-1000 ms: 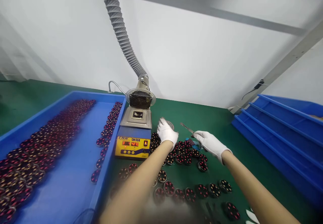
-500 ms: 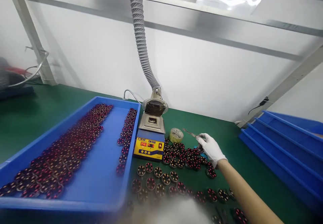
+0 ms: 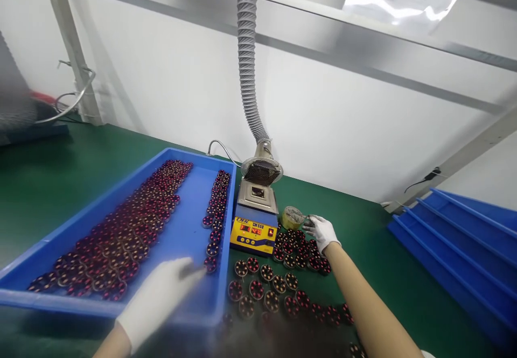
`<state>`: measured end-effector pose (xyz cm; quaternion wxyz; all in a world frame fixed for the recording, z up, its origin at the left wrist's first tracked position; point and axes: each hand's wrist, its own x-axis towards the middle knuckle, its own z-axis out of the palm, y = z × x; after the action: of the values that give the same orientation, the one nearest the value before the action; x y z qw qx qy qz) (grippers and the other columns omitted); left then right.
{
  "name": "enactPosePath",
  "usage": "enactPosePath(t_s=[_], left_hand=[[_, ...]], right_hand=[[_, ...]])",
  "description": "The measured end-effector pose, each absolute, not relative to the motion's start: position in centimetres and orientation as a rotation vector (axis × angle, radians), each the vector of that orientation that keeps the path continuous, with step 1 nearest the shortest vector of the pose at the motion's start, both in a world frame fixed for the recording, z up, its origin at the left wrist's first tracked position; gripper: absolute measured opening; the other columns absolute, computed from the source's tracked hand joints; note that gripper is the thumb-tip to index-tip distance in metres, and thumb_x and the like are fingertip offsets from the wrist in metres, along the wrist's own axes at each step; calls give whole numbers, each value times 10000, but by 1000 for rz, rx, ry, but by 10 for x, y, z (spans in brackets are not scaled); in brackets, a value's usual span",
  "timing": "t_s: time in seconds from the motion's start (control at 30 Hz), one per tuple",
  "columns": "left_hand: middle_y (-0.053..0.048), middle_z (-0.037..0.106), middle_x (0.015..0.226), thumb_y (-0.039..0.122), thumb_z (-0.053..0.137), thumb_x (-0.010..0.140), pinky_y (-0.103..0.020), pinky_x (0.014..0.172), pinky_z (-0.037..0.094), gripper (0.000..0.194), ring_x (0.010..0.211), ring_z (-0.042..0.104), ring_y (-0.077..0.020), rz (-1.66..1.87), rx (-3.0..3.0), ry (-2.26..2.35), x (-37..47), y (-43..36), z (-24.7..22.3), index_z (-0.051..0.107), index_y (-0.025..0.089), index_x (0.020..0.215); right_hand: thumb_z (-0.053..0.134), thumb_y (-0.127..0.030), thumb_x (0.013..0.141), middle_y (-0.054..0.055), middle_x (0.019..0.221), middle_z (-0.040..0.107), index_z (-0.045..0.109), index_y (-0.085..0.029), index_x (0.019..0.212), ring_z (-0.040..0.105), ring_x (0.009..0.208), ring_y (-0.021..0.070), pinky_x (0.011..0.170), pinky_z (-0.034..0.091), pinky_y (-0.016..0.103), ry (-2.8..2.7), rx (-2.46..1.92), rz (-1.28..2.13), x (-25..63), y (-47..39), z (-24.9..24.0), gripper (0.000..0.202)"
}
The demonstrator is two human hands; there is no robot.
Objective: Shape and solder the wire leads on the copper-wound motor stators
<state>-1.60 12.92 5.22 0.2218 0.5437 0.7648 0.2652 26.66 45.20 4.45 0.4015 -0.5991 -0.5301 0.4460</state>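
Note:
My gloved left hand (image 3: 165, 293) is over the front of the blue tray (image 3: 133, 308), its fingertips at the nearest round part (image 3: 210, 264) of the right-hand row. It is smeared by motion, and its grip is unclear. Many dark discs with red and tan segments (image 3: 133, 226) fill the tray's left side. My gloved right hand (image 3: 321, 231) is closed on a thin metal tool (image 3: 306, 218), whose tip reaches over a yellowish round container (image 3: 292, 217). Whether it is tweezers or a flat scraper I cannot tell. More discs (image 3: 288, 245) lie just below that hand.
A yellow-and-blue solder pot (image 3: 253, 234) with a red display stands between tray and discs, under a grey extraction hose (image 3: 247, 62). Loose discs (image 3: 271, 300) spread over the green bench (image 3: 343, 191). Stacked blue trays (image 3: 456, 255) stand at right.
My left hand has come from the blurred bottom edge into the blue tray. My right hand has drawn left, bringing the metal tool over the container. The camera view has shifted.

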Motion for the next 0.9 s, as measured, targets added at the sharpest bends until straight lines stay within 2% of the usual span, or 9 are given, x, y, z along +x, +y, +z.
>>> enactPosePath(t_s=[0.13, 0.3, 0.37, 0.43, 0.5, 0.6, 0.7, 0.8, 0.9], left_hand=[[37, 664, 663, 402, 395, 885, -235, 559, 367, 343, 622, 600, -163, 691, 1601, 1944, -14, 130, 63, 640, 226, 720], [-20, 701, 738, 403, 432, 859, -294, 621, 388, 303, 724, 638, -237, 626, 1631, 1996, -11, 127, 69, 680, 252, 774], [-20, 705, 758, 391, 426, 864, -301, 636, 394, 294, 741, 640, -241, 614, 1641, 2000, -11, 126, 68, 677, 263, 783], [-16, 704, 761, 379, 420, 869, -304, 637, 398, 292, 730, 639, -238, 605, 1648, 1997, -10, 125, 66, 669, 267, 767], [-13, 702, 750, 366, 418, 871, -305, 637, 405, 290, 712, 639, -233, 591, 1668, 1994, -10, 125, 64, 663, 266, 753], [-20, 702, 758, 344, 409, 875, -313, 662, 425, 285, 717, 642, -230, 557, 1701, 2008, -10, 125, 62, 665, 266, 777], [-32, 703, 794, 335, 398, 873, -320, 685, 439, 282, 738, 645, -228, 515, 1685, 2029, -10, 125, 60, 665, 264, 819], [-47, 703, 844, 317, 382, 868, -335, 714, 446, 290, 773, 646, -235, 437, 1700, 2036, -9, 125, 59, 666, 258, 879], [-56, 702, 904, 313, 358, 873, -363, 746, 447, 314, 810, 647, -254, 362, 1760, 2043, -9, 124, 59, 657, 258, 948]], right_hand=[[489, -332, 893, 42, 940, 587, 522, -138, 1085, 585, 726, 119, 617, 514, 276, -1439, -1640, 1191, 254, 448, 49, 275], [445, -372, 906, 13, 805, 586, 469, -138, 1160, 547, 569, 88, 533, 479, 244, -1730, -1743, 1105, 259, 437, 63, 345], [434, -356, 901, 9, 727, 589, 419, -122, 1231, 543, 525, 105, 540, 475, 266, -1880, -1759, 994, 268, 428, 70, 404], [436, -338, 879, 42, 758, 626, 421, -116, 1253, 590, 600, 149, 631, 488, 309, -2053, -1733, 852, 276, 413, 75, 436], [454, -347, 850, 76, 917, 657, 505, -150, 1196, 621, 810, 192, 785, 469, 332, -2255, -1658, 714, 280, 392, 79, 402], [474, -356, 832, 47, 1087, 632, 614, -214, 1074, 561, 1026, 201, 919, 394, 310, -2569, -1496, 543, 271, 359, 77, 314], [475, -317, 836, 50, 1070, 626, 669, -227, 965, 562, 990, 203, 886, 399, 318, -2791, -1423, 369, 250, 342, 70, 250], [542, -322, 821, 78, 1003, 628, 672, -180, 865, 573, 922, 199, 845, 425, 357, -2932, -1495, 244, 229, 345, 62, 197], [558, -380, 836, 54, 987, 616, 621, -158, 896, 575, 908, 174, 826, 458, 373, -3022, -1630, 199, 212, 354, 58, 238]])
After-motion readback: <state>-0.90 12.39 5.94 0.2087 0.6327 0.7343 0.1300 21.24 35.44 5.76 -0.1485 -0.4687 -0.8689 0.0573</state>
